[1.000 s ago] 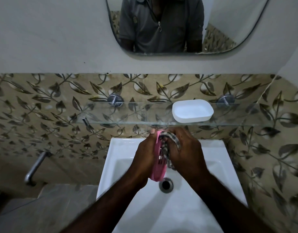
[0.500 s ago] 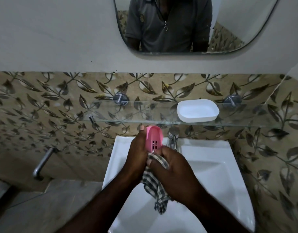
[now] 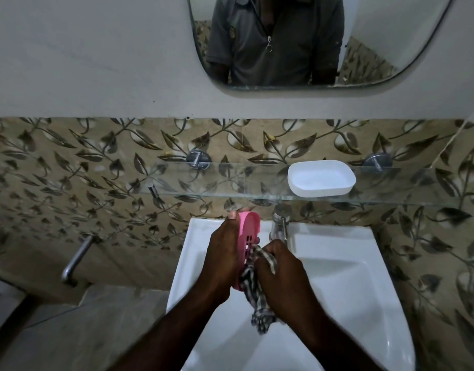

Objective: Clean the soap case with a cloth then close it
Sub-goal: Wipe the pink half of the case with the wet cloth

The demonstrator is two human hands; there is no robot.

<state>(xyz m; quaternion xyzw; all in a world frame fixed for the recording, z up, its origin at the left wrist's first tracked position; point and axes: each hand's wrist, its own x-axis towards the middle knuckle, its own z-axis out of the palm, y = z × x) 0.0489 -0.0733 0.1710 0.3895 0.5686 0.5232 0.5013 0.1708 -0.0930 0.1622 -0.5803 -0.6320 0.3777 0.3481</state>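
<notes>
The left hand point(image 3: 225, 261) holds the pink case point(image 3: 247, 236) up on its end over the sink point(image 3: 350, 263), thumb at the top and fingers wrapped round the back. The right hand point(image 3: 284, 279) is closed tight on the checked cloth point(image 3: 257, 298) and pushes it against the lower part of the case, on the side with the little holes. The loose end of the cloth hangs down under the hands.

Half a second ago the case faced the camera more, and the cloth sat lower, under it. Now the case is turned thin side on, and the cloth has come up onto it (the holes just peek out above it).

The tap point(image 3: 280, 223) stands just behind the hands. The white dish point(image 3: 321, 182) has not moved; it lies open side up on the glass shelf point(image 3: 230, 183), well apart from the case. Above is the mirror point(image 3: 391, 36).
</notes>
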